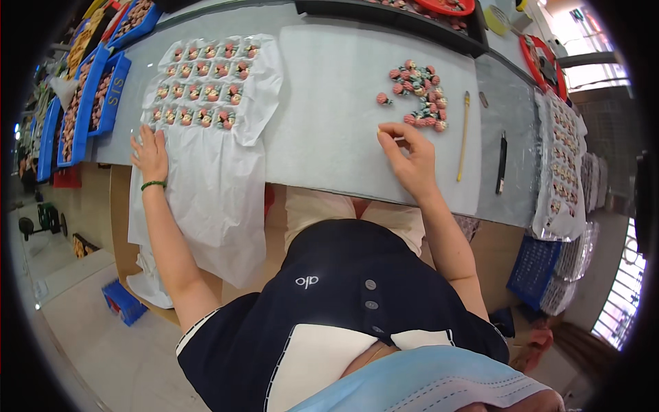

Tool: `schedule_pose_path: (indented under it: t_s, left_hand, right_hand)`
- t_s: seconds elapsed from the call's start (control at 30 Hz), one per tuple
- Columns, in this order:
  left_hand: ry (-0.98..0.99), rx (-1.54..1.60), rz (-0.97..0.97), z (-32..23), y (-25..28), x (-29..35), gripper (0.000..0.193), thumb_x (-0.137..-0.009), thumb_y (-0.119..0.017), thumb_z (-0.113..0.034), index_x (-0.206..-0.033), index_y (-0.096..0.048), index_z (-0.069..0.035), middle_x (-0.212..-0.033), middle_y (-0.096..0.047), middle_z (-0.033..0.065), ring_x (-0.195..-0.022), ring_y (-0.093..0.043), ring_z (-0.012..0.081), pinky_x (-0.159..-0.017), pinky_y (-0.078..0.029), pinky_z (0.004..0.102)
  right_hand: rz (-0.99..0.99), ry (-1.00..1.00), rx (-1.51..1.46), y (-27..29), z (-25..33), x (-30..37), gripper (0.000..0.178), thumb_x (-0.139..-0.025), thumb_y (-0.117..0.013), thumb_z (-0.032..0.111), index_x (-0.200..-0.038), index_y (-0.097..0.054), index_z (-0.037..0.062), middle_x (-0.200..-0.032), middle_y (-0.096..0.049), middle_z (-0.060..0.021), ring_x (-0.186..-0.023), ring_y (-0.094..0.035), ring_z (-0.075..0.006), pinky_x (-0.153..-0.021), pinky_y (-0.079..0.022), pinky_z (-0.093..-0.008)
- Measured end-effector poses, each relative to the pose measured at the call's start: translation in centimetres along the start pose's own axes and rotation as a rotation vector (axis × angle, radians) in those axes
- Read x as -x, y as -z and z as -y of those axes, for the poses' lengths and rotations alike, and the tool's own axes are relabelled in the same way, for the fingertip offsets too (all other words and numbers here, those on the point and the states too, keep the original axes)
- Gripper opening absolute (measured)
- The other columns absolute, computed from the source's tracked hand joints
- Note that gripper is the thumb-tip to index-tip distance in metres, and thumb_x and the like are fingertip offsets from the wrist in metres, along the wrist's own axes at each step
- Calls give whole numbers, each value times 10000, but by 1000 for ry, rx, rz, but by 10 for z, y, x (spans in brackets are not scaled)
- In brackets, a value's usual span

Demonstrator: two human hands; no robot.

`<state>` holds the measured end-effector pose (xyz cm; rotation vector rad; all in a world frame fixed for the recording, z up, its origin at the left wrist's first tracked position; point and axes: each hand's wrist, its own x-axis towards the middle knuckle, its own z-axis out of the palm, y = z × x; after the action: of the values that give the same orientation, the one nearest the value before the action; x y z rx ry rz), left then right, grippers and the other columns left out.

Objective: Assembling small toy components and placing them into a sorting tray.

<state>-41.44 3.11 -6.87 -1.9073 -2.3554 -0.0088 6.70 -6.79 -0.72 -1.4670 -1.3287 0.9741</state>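
Note:
My left hand [149, 156] lies with fingers spread at the table edge, beside a tray draped in thin white sheet [257, 93]. Rows of small pink-and-cream figurines [194, 92] sit in its pockets, and the sheet hangs over the front edge. Above the white work mat [322, 117], my right hand [412, 163] has thumb and index finger drawn together in a pinch; anything between the tips is too small to make out. Beyond it lies a loose cluster of pink, berry-like figurines [419, 89] with green parts. One single figurine [383, 99] rests left of the cluster.
A thin yellow stick [464, 134] and a black pen-like tool [502, 163] lie to the right. Further right is a wrapped tray of figurines [564, 165]. Blue bins [110, 93] full of small pieces stand at the left. A dark tray [405, 24] borders the back.

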Motion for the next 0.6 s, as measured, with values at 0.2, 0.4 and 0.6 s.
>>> schedule_pose_path:
  t_s: [0.2,0.4,0.6]
  left_hand:
    - [7,79,169,-17,23,5,608,-881,-282,-490,-1330,-242,-80,-1403,-173,122,-1289,-128,331,-977,-113,575]
    - [-344,271,-199,-108,137,41,420,-855,-494,-274,-1193,-444,-29,-1242,-425,170,-1179,-351,334,-949,-250,494]
    - [-862,926,68,-244,210,128,266,-811,-535,-70,-1062,-525,21,-1061,-540,166,-925,-540,291,-801,-419,333]
  right_hand:
    - [-152,480,640,28,13,-46,205,-707,-603,3,-907,-600,48,-869,-589,-82,-800,-552,-211,-712,-448,-285]
    - [-29,457,753,41,19,-42,146,-728,-593,26,-873,-603,40,-836,-577,-74,-783,-541,-215,-697,-446,-299]
    - [82,-127,-414,47,66,7,212,-830,-519,30,-1037,-534,-13,-837,-584,-59,-779,-571,-121,-653,-457,-236]
